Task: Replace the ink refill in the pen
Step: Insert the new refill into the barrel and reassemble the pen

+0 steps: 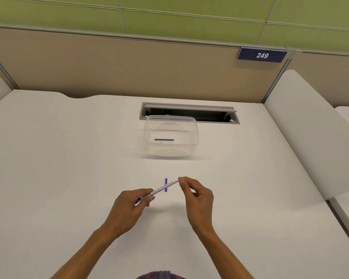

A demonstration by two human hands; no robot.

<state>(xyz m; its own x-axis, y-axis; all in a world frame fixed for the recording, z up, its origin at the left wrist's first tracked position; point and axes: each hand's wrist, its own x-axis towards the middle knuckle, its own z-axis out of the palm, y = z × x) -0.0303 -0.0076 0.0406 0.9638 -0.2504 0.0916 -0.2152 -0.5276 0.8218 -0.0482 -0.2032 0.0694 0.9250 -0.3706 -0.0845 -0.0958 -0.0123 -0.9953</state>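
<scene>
I hold a white pen (163, 188) with printed lettering just above the desk, slanting up to the right. My left hand (129, 206) grips its lower, blue-tipped end. The fingertips of my right hand (195, 195) pinch its upper end. A short blue piece (166, 184), maybe the pen's cap, lies upright on the desk behind the barrel, partly crossed by it. Farther back stands a clear plastic container (170, 121) with a thin blue refill (164, 139) lying flat inside.
The white desk (69, 158) has a grey cable slot (189, 112) just behind the container. A beige partition with a blue plate reading 249 (262, 55) closes the back. A white divider (310, 125) borders the right side.
</scene>
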